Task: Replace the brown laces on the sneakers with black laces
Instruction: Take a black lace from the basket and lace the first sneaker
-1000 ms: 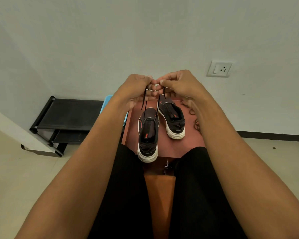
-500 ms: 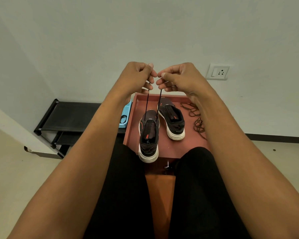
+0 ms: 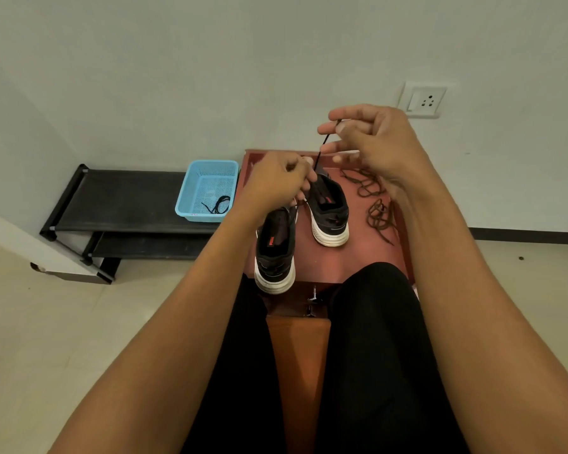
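Black rack stood along wall at left. Red-brown table carried both sneakers: near sneaker at front edge, far sneaker behind it. Blue basket on rack held spare lace. Our left hand curled over near sneaker's front; we could not tell what it gripped. Our right hand, raised, pinched black lace between thumb and forefinger, other fingers spread. Brown laces lay on table, right. Red insole label: we could not read it.
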{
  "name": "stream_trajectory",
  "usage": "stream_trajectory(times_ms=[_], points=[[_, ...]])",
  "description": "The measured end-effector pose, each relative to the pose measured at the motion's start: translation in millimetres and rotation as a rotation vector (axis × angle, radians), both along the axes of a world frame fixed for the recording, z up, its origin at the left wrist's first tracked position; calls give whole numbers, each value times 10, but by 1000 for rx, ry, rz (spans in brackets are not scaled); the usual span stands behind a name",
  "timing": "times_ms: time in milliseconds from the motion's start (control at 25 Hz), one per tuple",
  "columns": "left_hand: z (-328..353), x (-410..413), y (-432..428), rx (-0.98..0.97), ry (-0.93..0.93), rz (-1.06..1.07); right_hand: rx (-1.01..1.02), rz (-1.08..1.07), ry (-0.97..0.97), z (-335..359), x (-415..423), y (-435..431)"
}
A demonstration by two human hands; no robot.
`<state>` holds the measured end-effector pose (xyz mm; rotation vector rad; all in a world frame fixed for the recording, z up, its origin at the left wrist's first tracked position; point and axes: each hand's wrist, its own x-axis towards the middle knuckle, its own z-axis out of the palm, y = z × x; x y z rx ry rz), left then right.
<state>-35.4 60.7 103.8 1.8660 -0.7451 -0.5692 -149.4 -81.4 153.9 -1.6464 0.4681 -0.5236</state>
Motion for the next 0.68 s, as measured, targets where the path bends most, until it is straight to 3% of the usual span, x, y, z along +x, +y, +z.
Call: stream_trajectory(times_ms=[240, 440, 680], points=[[-878, -472, -341, 349, -113, -183, -134, -91, -34, -239, -33, -177], [-1322, -746, -354, 714, -374, -358, -269, -96, 45, -646, 251, -57], [-1468, -787, -332, 666, -464, -499, -286, 39, 172, -1296, 749, 131]])
